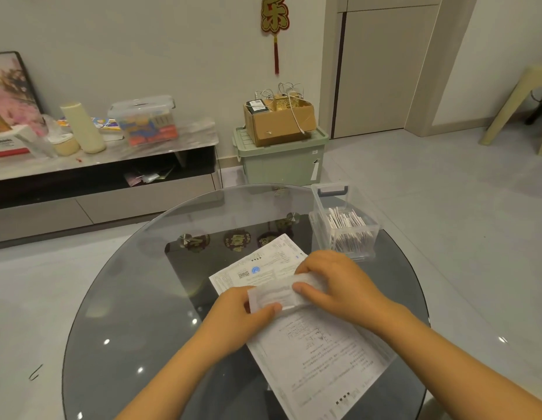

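Both hands pinch folded paper (277, 294): left hand (236, 313) on its left end, right hand (333, 283) on right. Sheet (318, 353) beneath, desk (127, 298) under.

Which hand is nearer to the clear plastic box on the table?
Right. The right hand grips the folded paper just in front of the clear plastic box; the left hand grips its other end, farther left.
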A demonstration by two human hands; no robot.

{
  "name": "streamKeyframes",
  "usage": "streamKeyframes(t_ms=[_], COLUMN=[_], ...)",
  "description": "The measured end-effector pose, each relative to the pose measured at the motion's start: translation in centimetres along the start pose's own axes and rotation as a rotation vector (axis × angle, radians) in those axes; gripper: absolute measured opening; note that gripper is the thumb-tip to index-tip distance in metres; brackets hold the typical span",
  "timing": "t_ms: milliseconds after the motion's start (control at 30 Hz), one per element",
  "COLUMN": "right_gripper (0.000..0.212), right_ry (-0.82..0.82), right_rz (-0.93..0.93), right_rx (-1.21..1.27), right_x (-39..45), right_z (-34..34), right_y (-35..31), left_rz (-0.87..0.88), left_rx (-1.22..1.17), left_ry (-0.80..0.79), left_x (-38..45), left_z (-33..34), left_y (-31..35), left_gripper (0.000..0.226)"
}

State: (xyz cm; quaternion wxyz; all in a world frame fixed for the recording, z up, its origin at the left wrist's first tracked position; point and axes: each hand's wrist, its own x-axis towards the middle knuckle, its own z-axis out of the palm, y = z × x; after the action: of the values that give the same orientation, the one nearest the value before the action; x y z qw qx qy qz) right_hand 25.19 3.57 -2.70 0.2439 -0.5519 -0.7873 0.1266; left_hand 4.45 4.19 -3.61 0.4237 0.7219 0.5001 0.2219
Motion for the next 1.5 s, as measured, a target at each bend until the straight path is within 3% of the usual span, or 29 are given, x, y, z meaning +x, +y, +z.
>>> streamKeyframes(t_ms=[100,200,400,500,600,700,767,900,1034,1167,1300,1400,1500], right_gripper=[0.052,0.078,0.091,0.098,0.101,0.092,0.079,0.048,0.051,0.042,0.041,0.044,0.038], right_ry=[0.009,-0.053,-0.129,-0.176,-0.182,-0.195,-0.199,-0.265,-0.291,-0.248,-0.247,-0.262,-0.233], right_rz=[0.042,0.117,0.172,0.210,0.233,0.239,0.203,0.062,-0.027,-0.103,-0.134,-0.114,-0.079], right_rx=[-0.071,-0.107,-0.172,-0.191,-0.188,-0.214,-0.227,-0.174,-0.180,-0.278,-0.301,-0.272,-0.250], right_x=[0.3,0.3,0.7,0.8,0.8,0.9,0.8,0.3,-0.2,0.2,0.5,0.4,0.4], right_z=[0.4,1.2,2.1,2.4,2.3,1.8,1.4,1.5,2.1,2.2,2.3,2.1,1.7], right_y=[0.4,0.4,0.2,0.4,0.7,1.1,1.2,0.5,0.2,0.1,0.1,0.3,0.1], left_rz=[-0.029,-0.050,-0.046,-0.044,-0.009,0.076,0.145,0.203,0.268,0.275,0.307,0.327,0.326], left_rx=[-0.057,-0.064,0.101,0.107,0.296,0.587,0.687,0.710,0.792,0.789,0.768,0.745,0.705], left_ry=[0.112,0.197,0.188,0.168,0.162,0.124,0.015,-0.074,-0.054,-0.080,-0.051,-0.065,0.023], left_x=[0.4,0.8,1.5,1.6,1.7,2.0,1.9,1.7,1.9,1.8,2.1,2.2,2.1], left_z=[0.3,0.6,1.2,1.4,1.2,0.7,0.5,0.2,0.3,0.2,-0.1,0.0,0.1], left_y=[-0.2,-0.8,-1.8,-1.9,-2.0,-2.3,-2.5,-3.0,-2.9,-2.9,-2.7,-2.2,-2.1], left_gripper=[0.015,0.033,0.107,0.121,0.115,0.071,0.048,0.051,0.046,0.071,0.057,0.065,0.048])
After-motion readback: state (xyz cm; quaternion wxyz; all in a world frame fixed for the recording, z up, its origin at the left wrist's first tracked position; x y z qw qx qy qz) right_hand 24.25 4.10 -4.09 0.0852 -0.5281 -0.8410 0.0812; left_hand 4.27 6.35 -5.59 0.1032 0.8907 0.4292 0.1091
